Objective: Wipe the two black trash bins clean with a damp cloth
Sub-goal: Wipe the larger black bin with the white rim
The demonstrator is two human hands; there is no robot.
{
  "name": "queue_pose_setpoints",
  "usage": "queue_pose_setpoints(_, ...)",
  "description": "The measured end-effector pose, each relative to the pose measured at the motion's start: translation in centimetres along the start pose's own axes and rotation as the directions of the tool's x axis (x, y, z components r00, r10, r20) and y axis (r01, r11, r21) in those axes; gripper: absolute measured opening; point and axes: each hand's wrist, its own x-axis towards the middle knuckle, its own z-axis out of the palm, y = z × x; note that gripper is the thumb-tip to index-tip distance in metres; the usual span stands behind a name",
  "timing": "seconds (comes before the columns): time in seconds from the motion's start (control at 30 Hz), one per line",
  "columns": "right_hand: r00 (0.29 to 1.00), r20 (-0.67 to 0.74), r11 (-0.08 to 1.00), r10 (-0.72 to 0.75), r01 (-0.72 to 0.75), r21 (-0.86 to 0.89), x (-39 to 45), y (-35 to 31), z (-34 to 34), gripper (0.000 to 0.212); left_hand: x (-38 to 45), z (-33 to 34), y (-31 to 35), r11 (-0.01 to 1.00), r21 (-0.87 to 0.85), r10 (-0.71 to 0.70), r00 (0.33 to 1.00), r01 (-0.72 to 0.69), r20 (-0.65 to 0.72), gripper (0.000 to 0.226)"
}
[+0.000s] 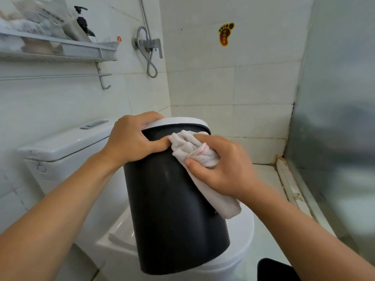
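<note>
A black trash bin (172, 209) with a white rim ring is held tilted above the toilet, its opening pointing away from me. My left hand (132, 138) grips the rim at the upper left, fingers curled over the white ring and thumb on the black side. My right hand (221, 167) holds a bunched white cloth (192, 151) with red stitching against the bin's upper right side; the cloth's tail hangs down the wall. A second black object (276, 270) shows at the bottom right edge, only partly in view.
A white toilet (67, 147) with its cistern sits below and left of the bin. A wall shelf (60, 47) with a pump bottle and a towel rail hangs at upper left. A shower valve and hose (150, 47) are on the back wall. A frosted glass panel (334, 118) stands at right.
</note>
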Motion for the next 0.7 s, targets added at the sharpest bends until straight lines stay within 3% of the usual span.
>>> queue_pose_setpoints(0.17, 0.947, -0.011, 0.941, 0.32, -0.316, 0.118, 0.8, 3.4, -1.2, 0.016, -0.3, 0.0, 0.2, 0.997, -0.078, -0.028, 1.0, 0.028, -0.004, 0.036)
queue_pose_setpoints(0.23, 0.925, -0.021, 0.918, 0.38, -0.374, 0.132, 0.6, 3.7, -1.4, 0.016, -0.1, 0.2, 0.3, 0.998, -0.058, -0.02, 1.0, 0.019, -0.007, 0.035)
queue_pose_setpoints(0.3, 0.933, -0.039, 0.928, 0.359, -0.352, 0.121, 0.6, 2.2, -1.3, 0.019, 0.2, 0.5, 0.3, 0.999, -0.035, -0.028, 1.0, 0.027, -0.015, 0.037)
queue_pose_setpoints(0.47, 0.998, -0.036, 0.999, 0.053, -0.052, 0.008, 0.5, -1.6, -0.1, 0.024, 0.2, 0.5, 0.5, 0.999, -0.02, 0.036, 0.999, -0.037, -0.027, 0.035)
queue_pose_setpoints(0.7, 0.918, -0.062, 0.92, 0.392, -0.391, 0.021, 0.8, 3.6, -1.6, 0.018, 0.2, 0.6, 0.5, 0.999, -0.03, -0.041, 0.999, 0.04, -0.015, 0.045)
